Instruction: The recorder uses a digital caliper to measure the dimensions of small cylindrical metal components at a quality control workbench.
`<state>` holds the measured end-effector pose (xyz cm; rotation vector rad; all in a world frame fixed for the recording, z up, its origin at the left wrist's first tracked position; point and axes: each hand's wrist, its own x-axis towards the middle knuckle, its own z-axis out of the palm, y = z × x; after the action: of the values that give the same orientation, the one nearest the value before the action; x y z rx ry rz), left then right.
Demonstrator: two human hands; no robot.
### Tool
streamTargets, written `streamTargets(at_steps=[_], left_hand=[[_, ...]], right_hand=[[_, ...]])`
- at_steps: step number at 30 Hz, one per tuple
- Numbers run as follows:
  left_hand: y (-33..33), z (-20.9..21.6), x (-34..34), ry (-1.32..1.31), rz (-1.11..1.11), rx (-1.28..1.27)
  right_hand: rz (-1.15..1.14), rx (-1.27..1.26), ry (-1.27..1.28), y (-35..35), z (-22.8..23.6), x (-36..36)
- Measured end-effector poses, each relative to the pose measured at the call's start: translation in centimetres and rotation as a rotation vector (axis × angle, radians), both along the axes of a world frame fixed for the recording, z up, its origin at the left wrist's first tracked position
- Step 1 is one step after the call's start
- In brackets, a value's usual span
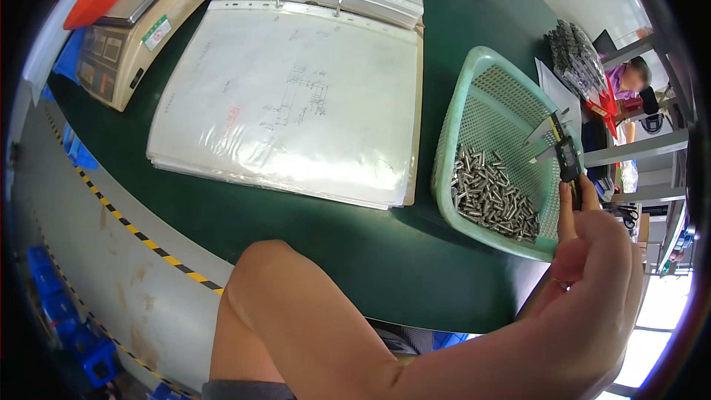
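Observation:
My bent left arm [311, 304] comes in from the lower edge, its elbow over the table edge. At the right, my left hand [596, 274] has its fingers closed on a dark digital caliper [567, 160]. Its metal jaws are apart and point left, over the basket; I see nothing between them. A ring shows on one curled finger. Below the caliper stands a pale green perforated plastic basket [449, 130], with many small shiny metal pins [492, 196] heaped inside. My right hand does not show apart from the left one; it may be hidden behind it.
A ring binder [285, 104] lies open on the green table [318, 248], a drawing in its clear sleeve. At the far left stands a beige weighing scale [122, 52]. Clear bags of parts [578, 59] lie at the far right. Beyond are metal shelving [637, 150] and another person [629, 78].

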<state>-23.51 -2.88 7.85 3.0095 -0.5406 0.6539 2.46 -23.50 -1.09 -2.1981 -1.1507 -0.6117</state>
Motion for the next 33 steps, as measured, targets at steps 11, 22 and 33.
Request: streamTargets(at_steps=[11,22,33], left_hand=[[0.5,0.3,0.8,-0.111,-0.044,0.059],[-0.1,-1.0,3.3,-0.051,-0.129,-0.328],[0.3,-9.1,10.9,0.054,0.159,-1.264]], right_hand=[[0.037,-0.059,-0.079,1.0,0.5,-0.8],[-0.008,0.046,0.037,1.4,-0.3,-1.3],[-0.040,0.326,-0.086,1.4,0.4,-1.6]])
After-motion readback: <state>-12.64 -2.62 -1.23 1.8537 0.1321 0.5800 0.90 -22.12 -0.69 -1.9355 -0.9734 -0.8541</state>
